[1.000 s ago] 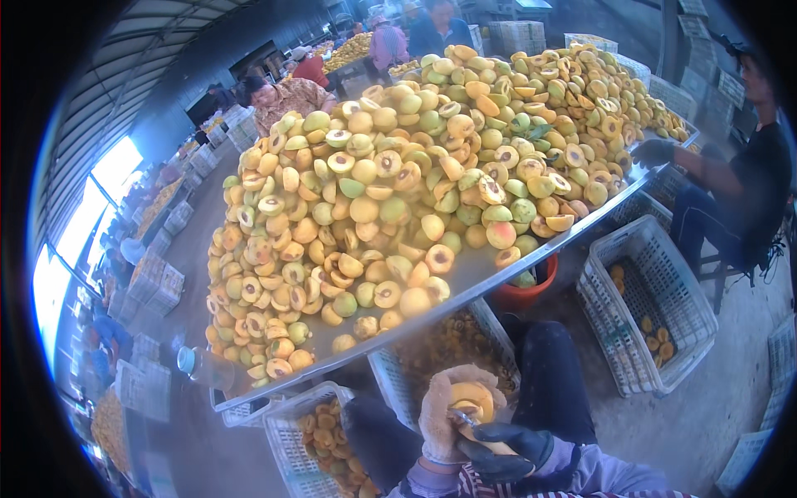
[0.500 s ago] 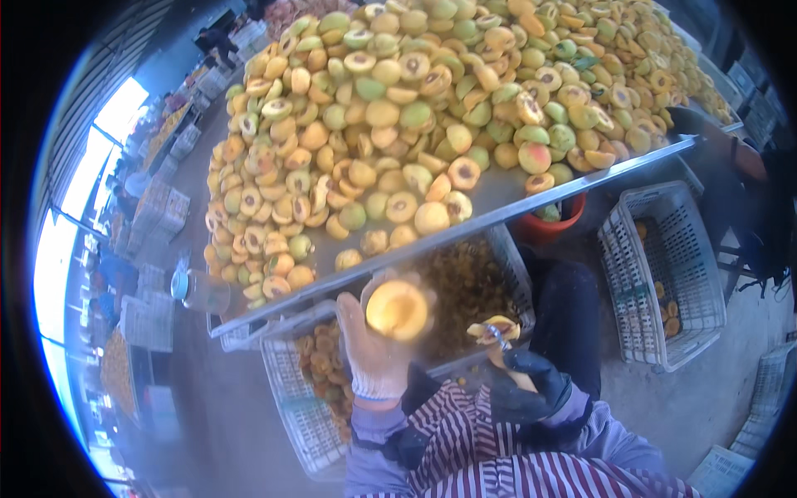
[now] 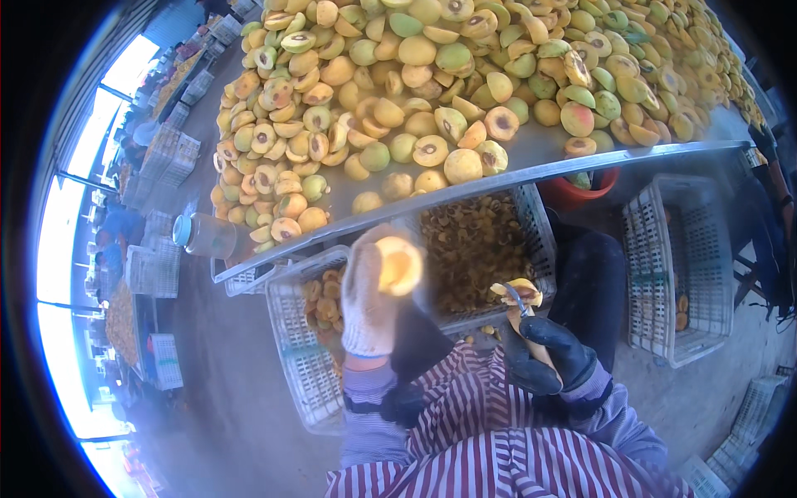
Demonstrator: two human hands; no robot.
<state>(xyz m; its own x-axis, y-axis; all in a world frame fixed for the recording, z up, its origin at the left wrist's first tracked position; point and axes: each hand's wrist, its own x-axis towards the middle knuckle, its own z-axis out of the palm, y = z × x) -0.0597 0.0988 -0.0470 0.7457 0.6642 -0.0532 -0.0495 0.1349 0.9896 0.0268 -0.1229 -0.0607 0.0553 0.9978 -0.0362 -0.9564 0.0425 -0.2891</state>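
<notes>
My left hand, in a pale work glove, is closed around a halved yellow peach. The cut face is turned up and to the right, with a smooth hollow in its middle. In a black rubber glove, my right hand grips a pitting spoon with a wooden handle and a metal head. On that head sits a brownish piece of pit and flesh. Both hands are held apart, just this side of the metal-edged table. Many peach halves are heaped on the table.
Under the table edge stands a crate of brown pits and scraps. A white crate with peach halves is at left, another white crate at right. A red bucket and a clear bottle are by the table.
The whole view has shifted, so the table and crates sit higher in it. My left hand has turned around the peach half. The right hand still holds the spoon with the piece on it.
</notes>
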